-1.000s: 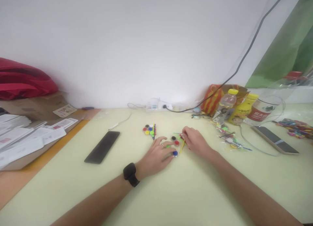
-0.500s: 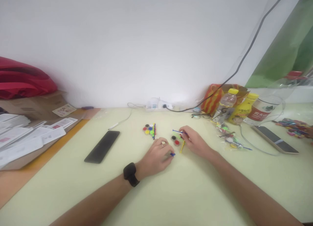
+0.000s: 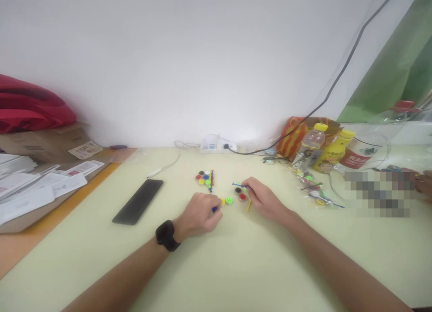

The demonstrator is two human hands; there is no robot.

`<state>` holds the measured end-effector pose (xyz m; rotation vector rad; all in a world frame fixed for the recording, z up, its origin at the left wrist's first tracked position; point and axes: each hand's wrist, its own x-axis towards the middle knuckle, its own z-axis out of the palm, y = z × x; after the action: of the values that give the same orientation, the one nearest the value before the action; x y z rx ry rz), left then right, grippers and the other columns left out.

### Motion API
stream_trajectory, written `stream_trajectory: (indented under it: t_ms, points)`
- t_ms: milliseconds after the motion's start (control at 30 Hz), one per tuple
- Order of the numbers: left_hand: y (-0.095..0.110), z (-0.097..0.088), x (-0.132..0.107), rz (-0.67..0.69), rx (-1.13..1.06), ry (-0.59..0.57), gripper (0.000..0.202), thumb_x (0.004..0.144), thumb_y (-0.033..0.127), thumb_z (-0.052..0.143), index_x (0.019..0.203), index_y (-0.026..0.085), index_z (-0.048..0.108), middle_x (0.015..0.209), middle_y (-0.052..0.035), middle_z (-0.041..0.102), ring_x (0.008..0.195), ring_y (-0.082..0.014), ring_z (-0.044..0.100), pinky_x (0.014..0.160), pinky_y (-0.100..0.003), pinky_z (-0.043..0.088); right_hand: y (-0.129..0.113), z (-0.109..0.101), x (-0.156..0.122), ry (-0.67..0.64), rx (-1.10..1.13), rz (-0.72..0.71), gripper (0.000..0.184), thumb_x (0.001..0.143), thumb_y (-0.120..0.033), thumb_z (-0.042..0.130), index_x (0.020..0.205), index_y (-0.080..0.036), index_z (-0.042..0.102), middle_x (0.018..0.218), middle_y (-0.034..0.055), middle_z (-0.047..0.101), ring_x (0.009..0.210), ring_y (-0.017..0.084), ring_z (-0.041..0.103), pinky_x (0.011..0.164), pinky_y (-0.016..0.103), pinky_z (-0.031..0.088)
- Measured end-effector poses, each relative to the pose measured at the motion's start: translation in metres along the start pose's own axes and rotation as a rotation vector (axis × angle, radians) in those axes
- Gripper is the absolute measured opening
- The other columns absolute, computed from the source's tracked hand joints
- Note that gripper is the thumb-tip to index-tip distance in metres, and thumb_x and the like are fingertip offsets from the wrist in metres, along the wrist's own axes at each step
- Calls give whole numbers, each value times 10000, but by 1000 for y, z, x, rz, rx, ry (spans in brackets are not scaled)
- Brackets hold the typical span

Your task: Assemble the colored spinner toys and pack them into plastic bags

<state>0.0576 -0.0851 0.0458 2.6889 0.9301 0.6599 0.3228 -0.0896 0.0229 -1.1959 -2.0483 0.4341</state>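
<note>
My left hand (image 3: pixel 200 214), with a black watch on its wrist, is closed with curled fingers round a small blue plastic piece (image 3: pixel 214 209). Right beside its fingertips lie a yellow disc (image 3: pixel 223 201) and a green disc (image 3: pixel 229 200). My right hand (image 3: pixel 263 197) pinches a thin blue plastic stick (image 3: pixel 238 184) that points left. A yellow stick (image 3: pixel 249 205) juts out below the same fingers; its upper end is hidden. Between the hands are a black disc (image 3: pixel 238 191) and a red disc (image 3: pixel 242 197). Farther back sits a group of coloured discs (image 3: pixel 201 182) beside several upright-lying sticks (image 3: pixel 211 180).
A black phone (image 3: pixel 138 202) lies left, near a box with white packets (image 3: pixel 33 197). At right are a clear bag of coloured parts (image 3: pixel 319 192), bottles (image 3: pixel 332 152) and glasses (image 3: pixel 276 160). A power strip (image 3: pixel 216 144) stands by the wall. One patch (image 3: pixel 380 194) is pixelated.
My left hand has moved left, and the yellow and green discs now show to its right. My right hand stays nearly in place, still with the blue stick. The view has shifted slightly.
</note>
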Motion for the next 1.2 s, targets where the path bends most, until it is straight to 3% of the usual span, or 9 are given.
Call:
stream_trajectory:
  t_ms: [133, 233, 300, 367, 533, 667, 933, 1067, 1200]
  points:
    - [-5, 2, 2, -53, 22, -72, 199, 854, 124, 454, 674, 211, 458, 622, -1, 513, 572, -185, 478, 596, -333, 324, -2, 1, -1, -55, -3, -3, 213, 1027, -219, 385, 1120, -239, 576, 985, 45, 661, 859, 198, 627, 813, 332, 485]
    - [-3, 9, 4, -44, -73, -49, 201, 924, 117, 428, 928, 218, 601, 885, -33, 641, 787, -213, 609, 745, -328, 451, -4, 1, -1, -69, 0, -4, 214, 1032, -228, 386, 1129, -239, 576, 949, 30, 669, 820, 188, 620, 772, 318, 474]
    - [-2, 15, 5, -24, -138, -28, 245, 984, 150, 420, 1097, 228, 623, 1045, -57, 653, 930, -226, 633, 843, -336, 482, -7, 1, -1, -78, 12, 1, 208, 1037, -231, 383, 1111, -239, 577, 915, 18, 662, 785, 179, 610, 743, 306, 462]
    - [-3, 20, 6, -29, -202, -10, 241, 1016, 189, 438, 1153, 238, 630, 1087, -62, 648, 956, -220, 629, 854, -329, 493, -12, 0, -1, -97, 44, 5, 202, 1043, -236, 383, 1096, -238, 578, 890, 10, 654, 747, 171, 594, 702, 292, 448]
    - [-12, 27, 7, -114, -290, 42, 103, 996, 263, 572, 1021, 215, 659, 827, -6, 613, 725, -169, 567, 681, -288, 457, -24, 2, -5, -180, 32, -40, 261, 1036, -198, 397, 1195, -243, 600, 941, 30, 695, 796, 187, 616, 757, 301, 452]
    - [-14, 27, 8, -167, -372, 34, 158, 951, 294, 650, 845, 186, 606, 700, 25, 569, 645, -143, 543, 610, -265, 422, -24, 6, -5, -199, -25, -77, 299, 1018, -154, 416, 1229, -223, 617, 1072, 72, 706, 917, 217, 644, 832, 338, 460]
    - [-8, 30, 5, -322, -834, 24, 256, 912, 343, 731, 1095, 169, 690, 962, -52, 705, 799, -163, 642, 766, -291, 536, -31, -1, -1, 7, 255, -50, 300, 1026, -210, 479, 1203, -230, 720, 1032, 85, 626, 908, 194, 625, 754, 307, 493]
    - [1, 30, -1, -363, -947, 5, 312, 857, 340, 808, 1084, 149, 710, 990, -79, 724, 858, -188, 680, 825, -318, 560, -39, 6, -11, -23, 397, 66, 281, 1000, -248, 559, 1238, -227, 707, 1049, 78, 680, 945, 204, 644, 826, 336, 511]
    - [5, 28, -5, -323, -960, 39, 307, 893, 363, 783, 1111, 157, 719, 1112, -112, 728, 1015, -241, 698, 927, -366, 564, -42, 20, -20, -68, 519, 134, 244, 961, -236, 613, 1182, -213, 714, 1042, 68, 725, 935, 201, 678, 853, 345, 530]
